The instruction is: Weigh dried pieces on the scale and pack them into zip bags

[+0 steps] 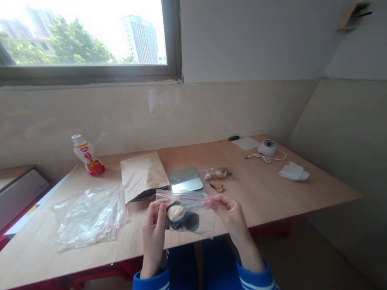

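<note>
A clear zip-lock bag [203,211] with a red seal line hangs between my two hands over the table's front edge. Inside it lie a pale, rounded piece [176,212] and dark pieces whose kind I cannot make out. My left hand [155,221] pinches the bag's left top corner. At the other end of the seal, my right hand [228,210] is closed on the right corner. Just beyond the bag sits a flat, shiny square plate [186,180], perhaps a scale top. Right of it are another zip-lock bag [216,172] with pale pieces and a loose brownish scrap [217,187].
Left on the wooden table [260,203] lies a pile of clear zip-lock bags [91,216]. A brown paper pouch [143,174] and a white-and-red bottle [88,155] stand behind. A small white fan-like device [266,147], crumpled tissue [294,171] and green-handled tool [233,138] lie right.
</note>
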{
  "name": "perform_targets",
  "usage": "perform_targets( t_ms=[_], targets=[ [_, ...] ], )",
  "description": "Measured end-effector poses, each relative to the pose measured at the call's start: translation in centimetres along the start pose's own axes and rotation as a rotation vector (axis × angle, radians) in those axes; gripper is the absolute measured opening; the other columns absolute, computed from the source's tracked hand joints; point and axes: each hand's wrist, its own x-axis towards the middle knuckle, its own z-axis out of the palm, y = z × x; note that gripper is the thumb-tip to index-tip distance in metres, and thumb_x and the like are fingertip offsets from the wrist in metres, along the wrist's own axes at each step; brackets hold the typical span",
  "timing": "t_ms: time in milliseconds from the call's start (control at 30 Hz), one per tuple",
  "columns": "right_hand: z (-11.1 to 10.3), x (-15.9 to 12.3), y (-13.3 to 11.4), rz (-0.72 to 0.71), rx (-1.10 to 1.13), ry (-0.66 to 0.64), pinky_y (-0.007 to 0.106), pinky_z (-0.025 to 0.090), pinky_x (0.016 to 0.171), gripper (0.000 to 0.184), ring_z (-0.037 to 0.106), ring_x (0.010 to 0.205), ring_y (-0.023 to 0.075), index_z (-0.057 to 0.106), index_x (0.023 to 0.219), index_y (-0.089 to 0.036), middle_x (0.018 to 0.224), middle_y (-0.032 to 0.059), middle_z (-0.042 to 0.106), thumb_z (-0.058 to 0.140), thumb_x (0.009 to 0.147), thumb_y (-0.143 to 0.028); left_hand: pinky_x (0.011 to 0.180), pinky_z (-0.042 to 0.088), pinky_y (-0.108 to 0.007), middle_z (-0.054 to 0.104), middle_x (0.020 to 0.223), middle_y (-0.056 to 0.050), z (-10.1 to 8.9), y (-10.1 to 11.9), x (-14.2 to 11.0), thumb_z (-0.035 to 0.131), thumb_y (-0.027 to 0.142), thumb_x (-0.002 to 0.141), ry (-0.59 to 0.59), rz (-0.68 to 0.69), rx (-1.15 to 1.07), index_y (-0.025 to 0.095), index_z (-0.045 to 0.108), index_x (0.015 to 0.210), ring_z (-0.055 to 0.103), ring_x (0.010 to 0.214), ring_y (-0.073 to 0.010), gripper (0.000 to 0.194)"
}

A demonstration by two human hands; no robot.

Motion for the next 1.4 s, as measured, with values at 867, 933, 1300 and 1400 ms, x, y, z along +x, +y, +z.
perform_targets(
  t_ms=[867, 933, 1300, 1400],
  targets=[
    [1.0, -0.2, 0.6, -0.009, 0.108, 0.135, 0.035, 0.053, 0.078, 0.034, 0.069, 0.079, 0.0216, 0.068, 0.095, -0.017, 0.089, 0.0079, 0.074, 0.059, 0.083, -0.048, 0.047, 0.040, -0.019, 0.049, 0.059, 0.003, 1.0, 3.3, -1.3, 0.053, 0.044, 0.084, 0.187, 0.071, 0.021, 0.018, 0.054, 0.073, 0.044, 0.050, -0.0090, 0.028],
    [1.1, -0.2, 0.5, -0.010, 0.142, 0.163, 0.033, 0.054, 0.075, 0.032, 0.069, 0.077, 0.0210, 0.066, 0.093, -0.017, 0.088, 0.0080, 0.074, 0.061, 0.081, -0.046, 0.048, 0.039, -0.019, 0.050, 0.059, 0.004, 1.0, 3.2, -1.3, 0.054, 0.042, 0.084, 0.199, 0.046, 0.000, 0.017, 0.057, 0.076, 0.042, 0.049, -0.0084, 0.026],
    [0.8, -0.2, 1.2, -0.032, 0.101, 0.281, 0.024, 0.046, 0.049, 0.034, 0.066, 0.055, 0.0165, 0.067, 0.093, -0.015, 0.068, 0.0053, 0.072, 0.066, 0.077, -0.045, 0.047, 0.035, -0.019, 0.060, 0.071, 0.001, 0.6, 1.5, -1.0, 0.065, 0.043, 0.076, 0.213, -0.038, -0.110, 0.017, 0.065, 0.084, 0.047, 0.053, -0.0078, 0.028],
    [0.6, -0.2, 1.3, -0.046, 0.092, 0.289, 0.024, 0.047, 0.051, 0.034, 0.066, 0.057, 0.0167, 0.067, 0.094, -0.016, 0.069, 0.0048, 0.072, 0.066, 0.077, -0.045, 0.055, 0.041, -0.021, 0.065, 0.079, -0.001, 0.5, 1.2, -0.7, 0.066, 0.043, 0.074, 0.208, -0.066, -0.093, 0.017, 0.066, 0.087, 0.056, 0.064, -0.0112, 0.029]
  ],
)
